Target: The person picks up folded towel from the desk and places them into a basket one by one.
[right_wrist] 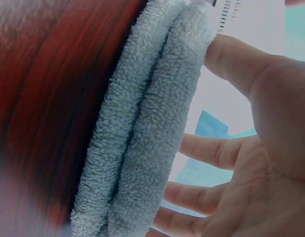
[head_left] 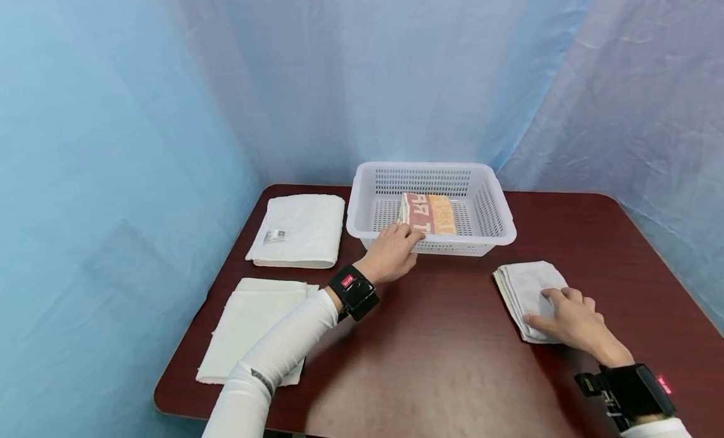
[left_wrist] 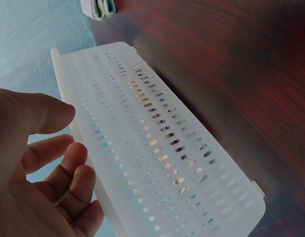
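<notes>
My left hand is at the front rim of a white perforated plastic basket, fingertips right at the edge. In the left wrist view its thumb and loosely bent fingers stand apart, with nothing pinched between them. Inside the basket lies a folded towel with red and orange panels and pale lettering. To the right, my right hand rests on a folded white towel, its fingers spread across the top. The right wrist view shows that towel's thick folded edges beside the thumb and fingers.
A folded white towel with a label lies left of the basket. Nearer the front left is another folded, cream-white towel, partly under the left sleeve. All stand on a dark red-brown table; blue curtains hang behind it.
</notes>
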A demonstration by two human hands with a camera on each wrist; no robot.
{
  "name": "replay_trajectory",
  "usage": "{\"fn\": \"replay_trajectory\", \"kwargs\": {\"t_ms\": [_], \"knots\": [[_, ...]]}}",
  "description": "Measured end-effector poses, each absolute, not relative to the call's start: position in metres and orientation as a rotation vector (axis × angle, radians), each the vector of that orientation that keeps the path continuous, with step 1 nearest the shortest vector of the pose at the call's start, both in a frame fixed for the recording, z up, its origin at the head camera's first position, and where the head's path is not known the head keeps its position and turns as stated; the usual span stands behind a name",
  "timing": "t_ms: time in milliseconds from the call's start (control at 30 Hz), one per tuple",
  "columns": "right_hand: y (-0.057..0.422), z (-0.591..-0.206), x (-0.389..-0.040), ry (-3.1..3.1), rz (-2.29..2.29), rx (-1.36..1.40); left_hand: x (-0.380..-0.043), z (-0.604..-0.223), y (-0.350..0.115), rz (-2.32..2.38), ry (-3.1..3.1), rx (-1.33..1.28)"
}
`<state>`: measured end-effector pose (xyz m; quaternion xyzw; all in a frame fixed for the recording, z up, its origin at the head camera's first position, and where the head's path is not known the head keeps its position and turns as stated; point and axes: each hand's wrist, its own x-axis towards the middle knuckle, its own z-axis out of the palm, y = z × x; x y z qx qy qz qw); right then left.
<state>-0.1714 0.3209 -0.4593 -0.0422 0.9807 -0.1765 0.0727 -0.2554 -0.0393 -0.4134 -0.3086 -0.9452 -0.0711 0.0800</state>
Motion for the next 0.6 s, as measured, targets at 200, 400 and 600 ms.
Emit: {"fn": "replay_trajectory", "kwargs": {"t_ms": [200,400,600], "knots": [[0.316,-0.459,-0.169,2.945,-0.54,-0.143,-0.248,-0.414,-0.038,-0.146,-2.796,-0.932],[0.312,-0.462,-0.165,2.935,-0.545,-0.137,-0.239,-0.415,-0.037,-0.071,-2.779,-0.991],[0.305,-0.463,-0.16,2.949,-0.57,-0.152,-0.234,-0.416,-0.037,-0.045,-2.787,-1.0]]}}
